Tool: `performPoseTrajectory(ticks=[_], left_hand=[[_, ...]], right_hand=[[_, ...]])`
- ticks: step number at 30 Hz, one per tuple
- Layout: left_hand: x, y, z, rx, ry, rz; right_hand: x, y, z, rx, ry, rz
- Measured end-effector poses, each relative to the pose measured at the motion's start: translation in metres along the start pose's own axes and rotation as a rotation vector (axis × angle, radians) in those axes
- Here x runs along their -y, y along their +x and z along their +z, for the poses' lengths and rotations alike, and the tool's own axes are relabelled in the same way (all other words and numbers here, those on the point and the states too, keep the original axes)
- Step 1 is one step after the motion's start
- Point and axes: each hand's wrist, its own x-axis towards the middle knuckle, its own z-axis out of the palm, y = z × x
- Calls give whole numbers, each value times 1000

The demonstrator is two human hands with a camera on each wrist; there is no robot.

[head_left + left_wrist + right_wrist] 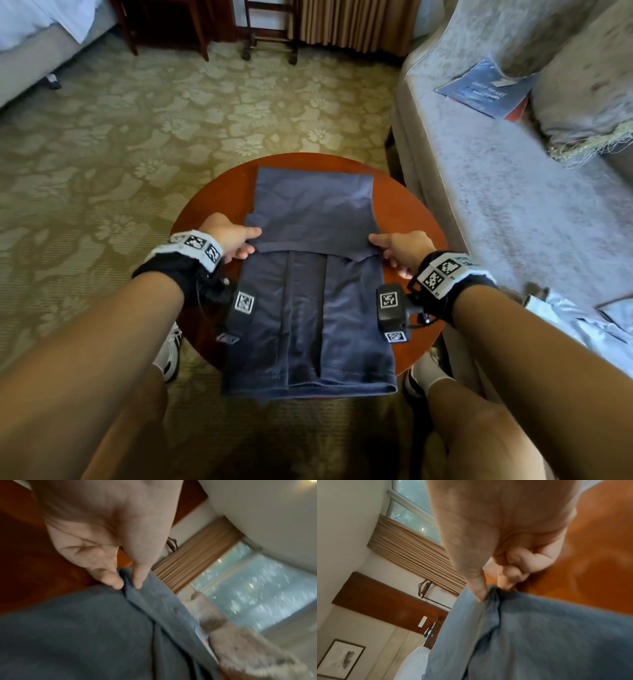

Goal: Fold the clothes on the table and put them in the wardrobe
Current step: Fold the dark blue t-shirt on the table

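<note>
soft navy knit, the folded shirt (310,260) looks light and floppy. left hand (227,240) and right hand (400,248) each pinch a corner of its folded edge, the best hold.

The shirt (310,274) on the table is plain dark navy blue, showing greyer blue in the wrist views. The round table (407,205) under it is glossy reddish-brown wood. The carpet (137,137) is olive-gold with a pale cream flower pattern. The sofa (496,192) is a mottled silver-grey, and a blue booklet (486,89) with white lettering lies on it over something red. The wristbands (198,246) are black and white with black-and-white square codes. The curtain (356,24) is tan with vertical pleats. The bedding (41,17) is white. The shoes (171,349) are white with black marks.
</note>
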Motion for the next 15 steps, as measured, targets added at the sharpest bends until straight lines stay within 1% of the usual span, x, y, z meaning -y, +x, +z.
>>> performPoseTrajectory(ticks=[2, 3, 6, 8, 10, 12, 15], left_hand=[[13, -8, 9, -65, 90, 67], [16, -12, 12, -86, 95, 81], [23, -28, 15, -110, -35, 44], [26, -45, 13, -119, -94, 35], [35, -58, 10, -90, -76, 50], [51, -68, 6, -46, -9, 58], [76, -86, 6, -22, 7, 47]], right_hand=[[-9, -3, 10, -16, 21, -50], [-12, -6, 15, -26, 41, -74], [-19, -21, 19, 9, 115, -71], [-29, -35, 17, -1, 130, -43], [-44, -49, 13, -41, 86, -35], [-58, -64, 9, -47, 51, -83], [-79, -88, 7, -15, 52, -161]])
